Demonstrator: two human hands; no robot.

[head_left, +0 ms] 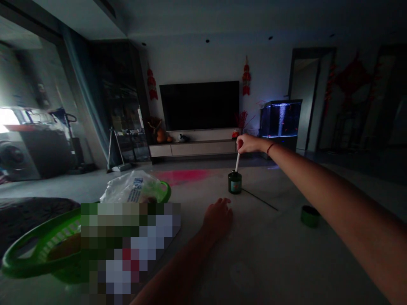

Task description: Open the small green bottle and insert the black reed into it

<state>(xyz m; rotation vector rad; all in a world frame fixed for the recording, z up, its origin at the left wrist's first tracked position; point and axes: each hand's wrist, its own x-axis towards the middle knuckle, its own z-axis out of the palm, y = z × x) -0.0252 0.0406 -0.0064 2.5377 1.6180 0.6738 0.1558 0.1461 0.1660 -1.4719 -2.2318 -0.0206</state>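
- The right hand (249,144) is out at arm's length, fingers pressed together and pinching the top of a white stick (237,162), with a thin red cord (270,148) around the wrist
- The stick stands almost upright, its lower end at the neck of a dark green bottle (235,184); whether it reaches inside cannot be told from here
- The bottle stands upright on the bench (270,262), with a small label on its front
- The left hand (218,218) rests on the bench near the bottle, not touching it, loosely spread with the fingers slightly curled
- A thin dark stick (259,199) lies on the bench just beside the bottle, and a short green cup (310,216) stands farther right
- A green basket (41,250) sits at the near left, with a plastic bag (133,188) behind it; a pixelated patch hides what lies between them
- Beyond the bench are a TV (199,105) and a lit fish tank (280,119)
- The step in hand looks like setting the white stick at the bottle's neck
- The next move calls for a steady pinch, with the stick kept lined up over the opening
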